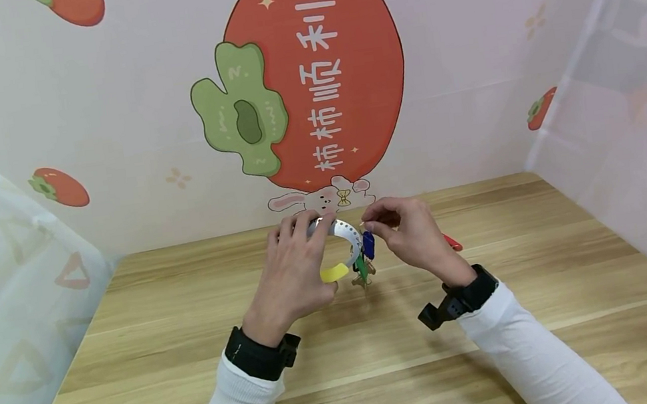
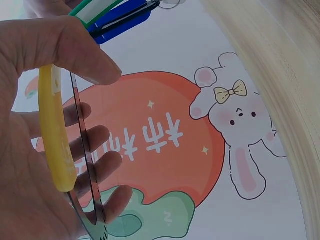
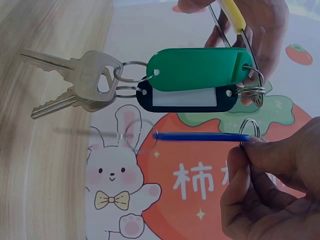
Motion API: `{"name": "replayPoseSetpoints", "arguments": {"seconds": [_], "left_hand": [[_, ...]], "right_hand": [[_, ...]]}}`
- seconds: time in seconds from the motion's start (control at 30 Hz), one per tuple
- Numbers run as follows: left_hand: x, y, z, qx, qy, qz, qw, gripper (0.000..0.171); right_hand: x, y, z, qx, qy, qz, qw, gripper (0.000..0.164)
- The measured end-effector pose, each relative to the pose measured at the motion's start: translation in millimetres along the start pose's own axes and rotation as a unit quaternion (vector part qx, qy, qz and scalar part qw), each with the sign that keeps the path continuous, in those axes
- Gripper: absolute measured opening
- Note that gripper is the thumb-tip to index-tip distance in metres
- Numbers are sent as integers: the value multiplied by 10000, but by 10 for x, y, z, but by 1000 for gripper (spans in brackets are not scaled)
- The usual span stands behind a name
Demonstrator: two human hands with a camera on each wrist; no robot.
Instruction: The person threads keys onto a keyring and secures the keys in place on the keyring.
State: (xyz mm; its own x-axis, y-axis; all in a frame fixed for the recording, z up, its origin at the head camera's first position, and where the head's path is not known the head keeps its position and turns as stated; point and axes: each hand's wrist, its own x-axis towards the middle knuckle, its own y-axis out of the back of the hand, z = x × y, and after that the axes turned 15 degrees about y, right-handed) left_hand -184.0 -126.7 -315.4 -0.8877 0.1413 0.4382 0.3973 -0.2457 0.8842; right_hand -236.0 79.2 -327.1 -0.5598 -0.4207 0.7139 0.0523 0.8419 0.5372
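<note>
My left hand grips a large flat metal key hoop by its yellow grip, thumb on one side and fingers on the other. From the hoop hang a green key tag and a black-framed key tag, each with a silver key on its far ring. Between thumb and fingertips, my right hand pinches the small split ring of a blue key tag. That ring shows just apart from the hoop in the right wrist view. A blurred key dangles below the blue tag.
Behind my right hand, a red object lies partly hidden on the wooden table. A printed cloth backdrop rises at the table's back edge, with cloth sides left and right. A black wrist camera strap sits on each wrist.
</note>
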Motion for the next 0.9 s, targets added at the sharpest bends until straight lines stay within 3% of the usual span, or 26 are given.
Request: {"name": "replayPoseSetpoints", "arguments": {"seconds": [0.57, 0.9], "left_hand": [[-7, -8, -1, -38, -4, -2, 10000, 90], [-3, -7, 5, -15, -14, -22, 10000, 90]], "right_hand": [[1, -2, -11, 63, -323, 28, 9995, 10], [-2, -2, -21, -36, -254, -6, 9997, 7]]}}
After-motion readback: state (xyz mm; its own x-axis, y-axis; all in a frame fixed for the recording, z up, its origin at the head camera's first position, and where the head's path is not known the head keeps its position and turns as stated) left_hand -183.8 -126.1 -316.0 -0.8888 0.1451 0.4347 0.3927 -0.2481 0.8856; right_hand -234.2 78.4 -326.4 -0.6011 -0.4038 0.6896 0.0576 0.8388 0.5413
